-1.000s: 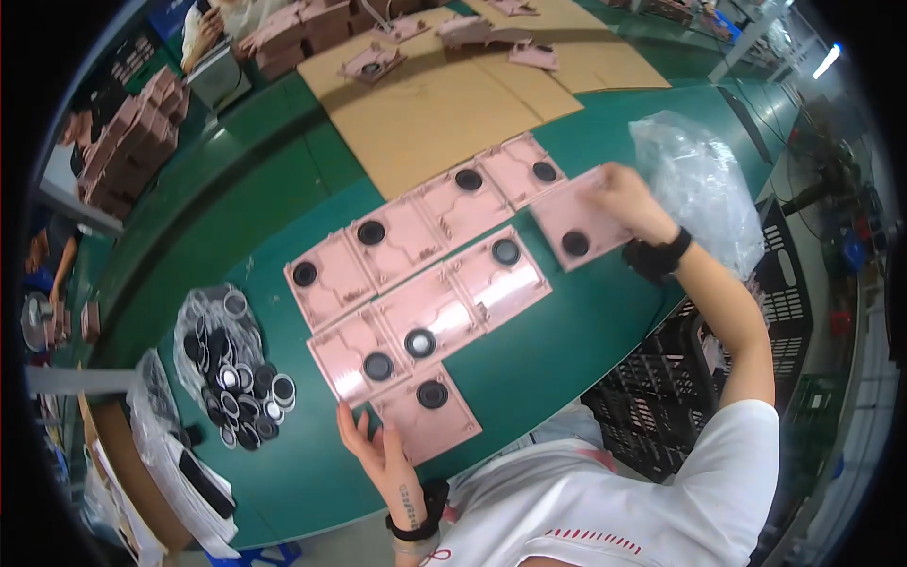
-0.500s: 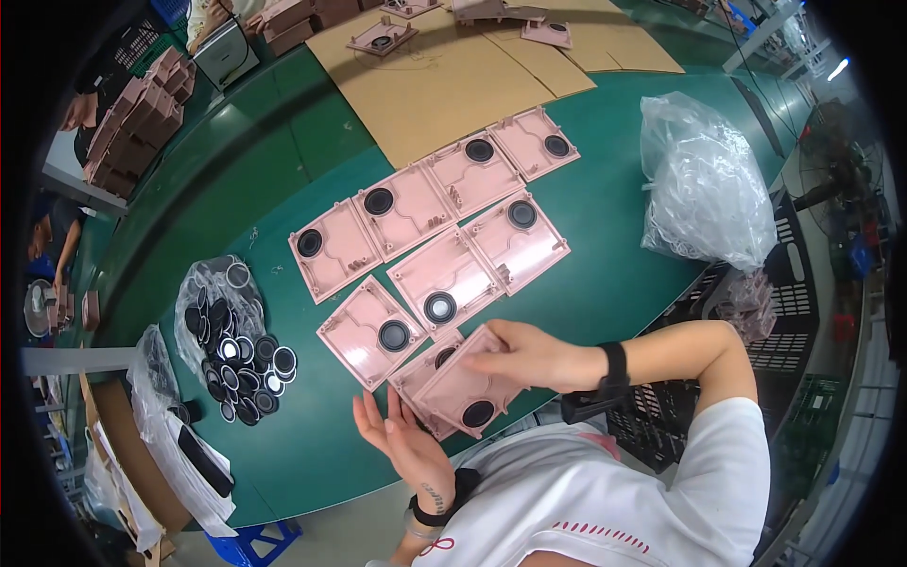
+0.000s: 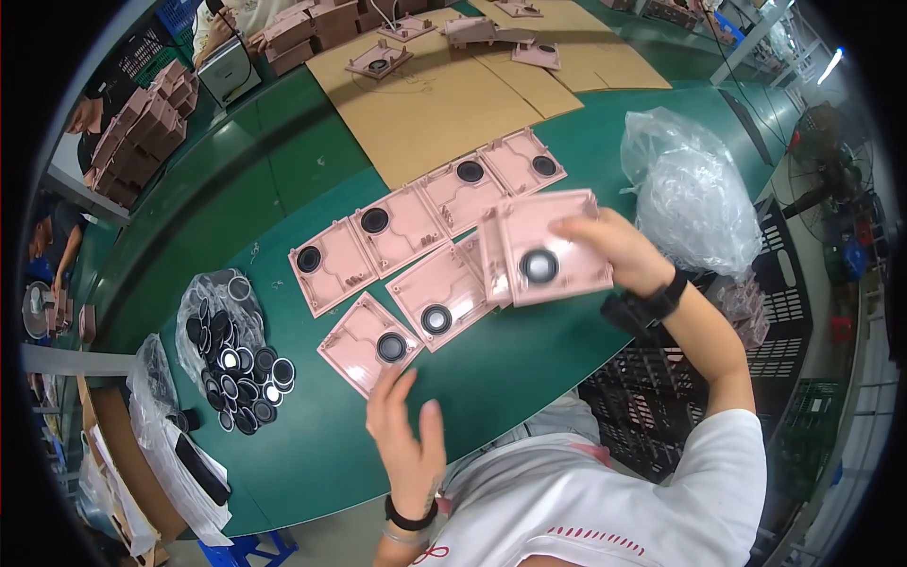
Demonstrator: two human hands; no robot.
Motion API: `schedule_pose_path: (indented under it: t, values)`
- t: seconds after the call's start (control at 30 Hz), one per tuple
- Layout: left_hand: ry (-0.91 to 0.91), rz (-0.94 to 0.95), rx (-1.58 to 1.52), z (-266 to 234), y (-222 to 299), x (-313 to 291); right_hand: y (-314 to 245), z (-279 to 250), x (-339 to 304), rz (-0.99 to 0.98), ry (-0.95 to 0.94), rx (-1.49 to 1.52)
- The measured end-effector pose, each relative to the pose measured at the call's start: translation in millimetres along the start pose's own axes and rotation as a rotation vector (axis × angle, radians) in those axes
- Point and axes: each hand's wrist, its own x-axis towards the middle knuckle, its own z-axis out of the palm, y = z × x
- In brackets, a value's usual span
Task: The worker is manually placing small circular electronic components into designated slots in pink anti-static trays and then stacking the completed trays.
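Observation:
My right hand (image 3: 625, 253) grips pink plastic panels (image 3: 573, 281), each a shallow tray-like housing part; a second edge shows behind the front one, so at least two seem stacked. A round black speaker-like disc with a bright centre (image 3: 539, 266) sits in the front panel. My left hand (image 3: 406, 437) holds nothing, its fingers apart, just in front of the nearest pink panel (image 3: 354, 333) on the table. More pink panels lie in two slanting rows behind, among them one with a bright-centred disc (image 3: 453, 279). The held panels cover part of these rows.
A pile of black and white round discs (image 3: 241, 387) spills from a clear bag at left. On the green table (image 3: 312, 454), a bulky clear plastic bag (image 3: 694, 203) stands at right. Brown cardboard (image 3: 425, 123) lies at the back. A black crate (image 3: 642, 397) stands at right.
My right hand has lifted the panels from the table's front edge and carried them up and right over the rows. My left hand has come away from them, slightly right.

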Motion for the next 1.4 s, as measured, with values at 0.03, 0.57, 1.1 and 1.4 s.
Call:
schedule_pose_path:
  t: [0.03,0.57,1.1,1.4]
  values:
    - [-0.167,0.108,0.205,0.6,6.8,8.5,0.9,-16.8,10.6,0.033,0.027,0.026]
    - [-0.274,0.145,0.416,24.7,7.3,24.1,9.4,-28.6,46.7,0.135,-0.194,-0.064]
    - [0.123,-0.032,0.116,-13.7,-10.7,14.6,-90.7,-43.5,194.3,-0.240,0.235,-0.580]
    - [0.086,-0.380,-0.762,-19.4,-33.2,24.5,-13.2,-73.8,208.4,-0.278,0.433,-1.107]
